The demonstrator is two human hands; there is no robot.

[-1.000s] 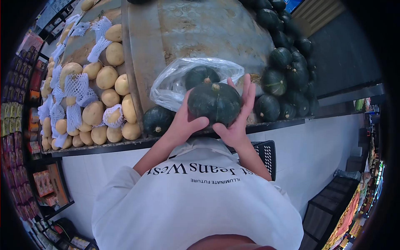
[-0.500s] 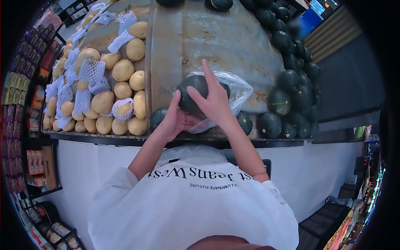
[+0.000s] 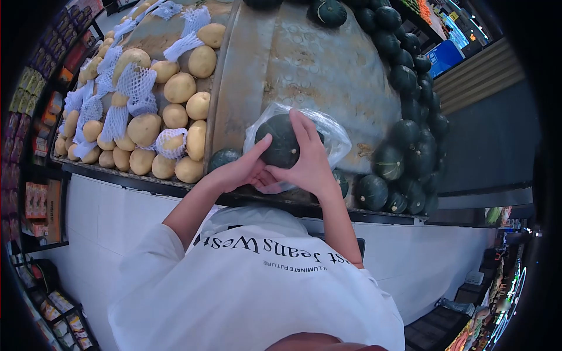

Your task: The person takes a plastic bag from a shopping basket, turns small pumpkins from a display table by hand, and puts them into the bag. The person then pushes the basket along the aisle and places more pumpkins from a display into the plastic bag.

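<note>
A dark green, round pumpkin (image 3: 276, 139) sits in the mouth of a clear plastic bag (image 3: 336, 140) over the front of the stall. My left hand (image 3: 249, 168) cups it from the left and below, thumb up along its side. On the right, my right hand (image 3: 308, 155) rests against the pumpkin with fingers over its far side and thumb near the front. Behind the right fingers, part of the dark shape is hidden. Another green pumpkin (image 3: 224, 158) lies just left of my left wrist.
Yellow-skinned melons (image 3: 180, 88), some in white foam nets (image 3: 137, 85), fill the left section beyond a low divider (image 3: 218, 88). More green pumpkins (image 3: 389, 161) are piled along the right. The stall's dark front edge (image 3: 374, 215) runs before my body.
My right hand's fingers have come down from pointing away and now curve onto the pumpkin. The bag shows more around its left side. The whole view has turned slightly.
</note>
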